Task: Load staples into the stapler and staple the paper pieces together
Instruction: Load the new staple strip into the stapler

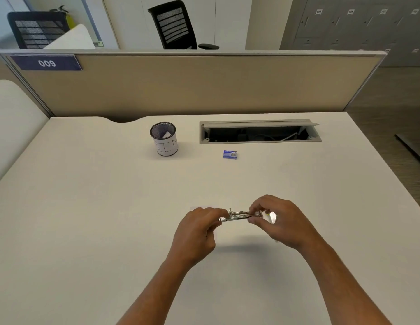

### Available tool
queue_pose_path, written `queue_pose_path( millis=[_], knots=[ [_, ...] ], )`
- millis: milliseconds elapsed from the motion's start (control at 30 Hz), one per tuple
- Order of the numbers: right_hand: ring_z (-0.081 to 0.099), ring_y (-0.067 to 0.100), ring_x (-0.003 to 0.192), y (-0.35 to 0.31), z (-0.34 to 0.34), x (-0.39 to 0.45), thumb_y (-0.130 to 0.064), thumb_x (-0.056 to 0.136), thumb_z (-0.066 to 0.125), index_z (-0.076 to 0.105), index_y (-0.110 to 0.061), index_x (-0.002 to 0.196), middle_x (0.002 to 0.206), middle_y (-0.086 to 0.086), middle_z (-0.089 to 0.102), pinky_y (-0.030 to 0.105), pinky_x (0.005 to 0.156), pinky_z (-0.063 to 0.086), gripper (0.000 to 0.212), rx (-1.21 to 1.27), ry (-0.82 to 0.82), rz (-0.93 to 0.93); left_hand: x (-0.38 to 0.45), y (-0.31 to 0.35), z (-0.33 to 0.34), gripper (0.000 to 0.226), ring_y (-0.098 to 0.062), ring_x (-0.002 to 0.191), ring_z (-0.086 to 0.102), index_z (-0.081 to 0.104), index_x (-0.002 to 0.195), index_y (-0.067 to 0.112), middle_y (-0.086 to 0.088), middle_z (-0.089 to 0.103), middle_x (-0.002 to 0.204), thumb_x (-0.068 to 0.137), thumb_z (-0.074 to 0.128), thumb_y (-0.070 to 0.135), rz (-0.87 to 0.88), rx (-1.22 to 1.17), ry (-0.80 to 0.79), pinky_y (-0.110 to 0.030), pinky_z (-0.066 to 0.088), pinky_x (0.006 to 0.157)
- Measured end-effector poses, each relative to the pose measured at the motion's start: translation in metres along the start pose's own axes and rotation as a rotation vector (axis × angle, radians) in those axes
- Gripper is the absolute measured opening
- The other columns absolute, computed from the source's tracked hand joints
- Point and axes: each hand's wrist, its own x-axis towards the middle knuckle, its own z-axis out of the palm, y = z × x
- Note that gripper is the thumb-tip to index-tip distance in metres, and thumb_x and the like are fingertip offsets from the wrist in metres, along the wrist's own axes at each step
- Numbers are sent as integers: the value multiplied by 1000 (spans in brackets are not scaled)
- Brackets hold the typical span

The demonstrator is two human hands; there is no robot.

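Observation:
A small metal stapler (239,215) is held above the white desk, lying sideways between both hands. My left hand (197,228) grips its left end with curled fingers. My right hand (274,219) pinches its right end between thumb and fingertips. Its metal staple channel shows between the hands. A small blue staple box (230,154) lies on the desk farther back, apart from both hands. A faint white paper piece (204,208) lies on the desk beneath my left hand, hard to tell from the desk.
A black mesh pen cup (164,139) with a white label stands at the back centre. An open grey cable tray (259,132) is set into the desk at the back right. A beige partition (192,85) runs behind. The desk's right edge (389,170) drops to the floor.

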Motion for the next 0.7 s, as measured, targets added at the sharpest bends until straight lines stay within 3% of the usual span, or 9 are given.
queue_pose_path(
  millis=[100, 333, 533, 700],
  knots=[
    [66, 8, 82, 3, 3, 0, -30, 85, 80, 66, -33, 93, 88, -19, 70, 12, 63, 46, 17, 172, -32, 165, 2, 0, -1, 40, -14, 80, 54, 56, 117, 39, 16, 67, 95, 91, 56, 9, 3, 21, -2, -29, 47, 71],
    [67, 8, 79, 3, 7, 0, -21, 81, 85, 63, -34, 93, 90, -13, 74, 11, 72, 49, 28, 325, 17, 210, 2, 2, -3, 49, -15, 81, 54, 56, 123, 41, 16, 67, 100, 90, 55, 4, 14, 32, -40, -31, 47, 72],
    [67, 9, 83, 0, 5, -2, -16, 82, 84, 72, -37, 104, 90, -15, 74, 7, 75, 46, 33, 373, 57, 151, 4, 6, -6, 57, -14, 83, 55, 48, 131, 46, 16, 65, 99, 91, 53, 7, -1, 23, -49, -28, 46, 74],
    [65, 7, 80, -1, 4, -4, 0, 83, 81, 82, -20, 103, 90, -11, 75, 4, 60, 42, 29, 311, 69, -13, 0, 9, -7, 64, -15, 83, 54, 41, 138, 49, 15, 62, 93, 91, 52, 6, 14, -10, -51, -31, 48, 74]
  ],
)
